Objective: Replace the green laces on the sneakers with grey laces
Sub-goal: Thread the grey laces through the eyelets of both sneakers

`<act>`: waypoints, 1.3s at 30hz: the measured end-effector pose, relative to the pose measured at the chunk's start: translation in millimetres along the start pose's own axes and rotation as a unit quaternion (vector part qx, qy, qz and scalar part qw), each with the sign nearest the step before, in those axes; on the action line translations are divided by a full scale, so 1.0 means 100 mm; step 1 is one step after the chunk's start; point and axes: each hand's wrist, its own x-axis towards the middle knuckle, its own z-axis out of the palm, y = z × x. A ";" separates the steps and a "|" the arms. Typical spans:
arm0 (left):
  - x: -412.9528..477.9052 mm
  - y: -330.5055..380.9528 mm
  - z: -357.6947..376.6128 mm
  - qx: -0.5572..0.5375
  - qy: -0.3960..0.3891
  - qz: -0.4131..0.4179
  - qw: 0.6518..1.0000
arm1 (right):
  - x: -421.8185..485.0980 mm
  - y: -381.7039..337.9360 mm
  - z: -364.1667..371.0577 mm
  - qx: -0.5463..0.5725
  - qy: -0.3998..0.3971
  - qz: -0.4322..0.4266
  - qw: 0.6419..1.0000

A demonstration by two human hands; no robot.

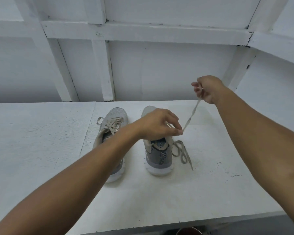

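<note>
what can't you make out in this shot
All in the head view:
Eyelets of the sneaker being laced: hidden by the left hand.
Heel of the other sneaker: hidden by the left forearm.
Tip of the lace: hidden inside the right hand.
Insole print: too small, partly under the collar.
Reddish object: cut off by the bottom edge.

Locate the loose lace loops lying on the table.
In the head view, the loose lace loops lie on the white table, right of centre, just right of the heel end of the right sneaker.
</note>
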 end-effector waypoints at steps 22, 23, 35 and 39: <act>0.32 -0.66 -0.10 -0.186 0.142 -0.376 0.896 | -0.42 0.70 0.81 -0.285 -0.106 -0.154 0.940; 0.34 -0.64 -0.09 -0.183 0.144 -0.383 0.894 | -0.42 0.76 0.86 -0.293 -0.095 -0.150 0.939; 0.35 -0.78 -0.07 -0.269 0.158 -0.408 0.858 | -0.46 0.99 1.01 -0.380 -0.099 -0.155 0.906; 0.31 -0.78 -0.06 -0.296 0.158 -0.406 0.850 | -0.46 1.00 1.00 -0.407 -0.108 -0.153 0.894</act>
